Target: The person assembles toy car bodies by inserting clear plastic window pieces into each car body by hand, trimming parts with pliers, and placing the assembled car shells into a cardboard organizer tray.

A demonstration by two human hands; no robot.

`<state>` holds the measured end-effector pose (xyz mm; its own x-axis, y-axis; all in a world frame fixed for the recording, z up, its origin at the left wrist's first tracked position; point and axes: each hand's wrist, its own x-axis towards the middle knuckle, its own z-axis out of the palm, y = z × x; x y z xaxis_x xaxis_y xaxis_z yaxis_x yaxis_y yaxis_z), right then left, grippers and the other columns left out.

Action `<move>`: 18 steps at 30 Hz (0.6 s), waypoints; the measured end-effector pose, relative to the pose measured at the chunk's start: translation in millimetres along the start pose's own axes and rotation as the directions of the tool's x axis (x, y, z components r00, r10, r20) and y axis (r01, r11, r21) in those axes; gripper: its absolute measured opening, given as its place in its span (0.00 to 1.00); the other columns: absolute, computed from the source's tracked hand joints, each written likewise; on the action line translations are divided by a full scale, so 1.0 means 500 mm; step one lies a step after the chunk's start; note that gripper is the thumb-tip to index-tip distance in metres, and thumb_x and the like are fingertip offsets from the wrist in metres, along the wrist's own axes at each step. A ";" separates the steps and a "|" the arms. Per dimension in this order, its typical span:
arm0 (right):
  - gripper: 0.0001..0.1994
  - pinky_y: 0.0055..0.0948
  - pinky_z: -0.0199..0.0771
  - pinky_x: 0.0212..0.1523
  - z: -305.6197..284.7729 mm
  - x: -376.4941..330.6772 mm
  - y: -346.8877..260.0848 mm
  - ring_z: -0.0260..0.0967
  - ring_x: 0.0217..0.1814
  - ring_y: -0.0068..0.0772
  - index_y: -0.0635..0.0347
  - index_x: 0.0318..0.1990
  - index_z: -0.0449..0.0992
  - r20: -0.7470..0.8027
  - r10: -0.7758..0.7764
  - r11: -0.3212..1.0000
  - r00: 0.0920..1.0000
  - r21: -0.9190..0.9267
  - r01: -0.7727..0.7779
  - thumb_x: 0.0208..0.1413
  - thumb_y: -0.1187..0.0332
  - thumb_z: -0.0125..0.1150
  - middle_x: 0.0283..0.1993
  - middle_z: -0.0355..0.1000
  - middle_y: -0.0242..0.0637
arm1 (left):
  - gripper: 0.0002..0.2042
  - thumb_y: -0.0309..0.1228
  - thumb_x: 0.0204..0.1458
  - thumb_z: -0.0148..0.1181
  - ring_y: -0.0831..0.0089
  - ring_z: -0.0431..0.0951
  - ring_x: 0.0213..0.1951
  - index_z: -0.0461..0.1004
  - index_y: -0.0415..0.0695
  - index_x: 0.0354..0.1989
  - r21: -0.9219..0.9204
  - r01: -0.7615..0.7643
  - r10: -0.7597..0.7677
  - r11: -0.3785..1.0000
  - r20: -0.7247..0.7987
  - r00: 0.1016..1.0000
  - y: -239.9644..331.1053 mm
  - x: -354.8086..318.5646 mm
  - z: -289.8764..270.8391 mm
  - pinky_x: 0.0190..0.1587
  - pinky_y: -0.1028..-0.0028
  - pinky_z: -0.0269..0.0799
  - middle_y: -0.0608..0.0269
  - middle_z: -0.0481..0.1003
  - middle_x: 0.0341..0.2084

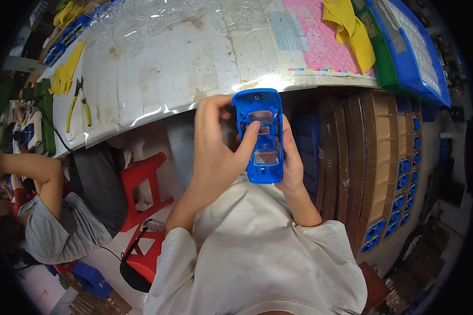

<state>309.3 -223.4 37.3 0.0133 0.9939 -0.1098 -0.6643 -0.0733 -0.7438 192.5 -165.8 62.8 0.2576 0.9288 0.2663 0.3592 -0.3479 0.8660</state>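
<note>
Blue toy car shell [259, 137]: gripped underneath by right hand [291, 167]; left hand [218, 152] thumb pressing inside; table [157, 68] at twelve o'clock.

One blue toy car body [261, 137], held between two hands: left hand [218, 152], right hand [293, 164]. One pair of yellow-handled pliers [79, 101] on one plastic-covered table [157, 68]. Two red plastic stools [147, 181], one above the other. One yellow cloth [350, 29]; yellow gloves [65, 73] piled together, number unclear. One blue crate [412, 44]. One other person [47, 210] at the left. Stacked cardboard boxes [370, 157] too many to count exactly.
</note>
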 end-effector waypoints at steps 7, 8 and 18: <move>0.23 0.23 0.71 0.34 -0.007 -0.005 0.000 0.68 0.34 0.24 0.59 0.54 0.55 0.015 -0.092 0.978 0.996 -0.187 0.093 0.57 0.54 0.46 0.44 0.65 0.40 | 0.08 0.24 0.46 0.55 0.59 0.65 0.31 0.66 0.35 0.34 -0.057 0.063 -0.058 0.996 0.085 0.995 -0.002 0.000 0.005 0.35 0.68 0.62 0.52 0.66 0.26; 0.22 0.22 0.70 0.34 -0.005 0.000 -0.004 0.68 0.34 0.23 0.60 0.53 0.56 0.038 -0.162 0.929 0.986 -0.332 0.166 0.56 0.58 0.50 0.43 0.65 0.41 | 0.08 0.24 0.46 0.55 0.59 0.65 0.31 0.66 0.35 0.34 -0.055 0.067 -0.062 0.996 0.084 0.995 -0.001 -0.001 0.005 0.35 0.68 0.62 0.52 0.66 0.26; 0.04 0.18 0.64 0.23 0.020 0.014 -0.015 0.63 0.22 0.15 0.65 0.36 0.67 -0.132 -0.318 0.700 0.939 -0.700 0.139 0.56 0.76 0.47 0.23 0.67 0.32 | 0.09 0.22 0.46 0.53 0.59 0.63 0.33 0.64 0.33 0.35 -0.044 -0.023 0.023 0.999 -0.017 1.000 -0.009 -0.016 0.035 0.36 0.67 0.60 0.52 0.64 0.29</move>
<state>306.9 -215.2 48.8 0.3221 0.9455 0.0466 0.0599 0.0288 -0.9978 204.7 -173.8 49.3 0.2508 0.9227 0.2928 0.3136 -0.3636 0.8772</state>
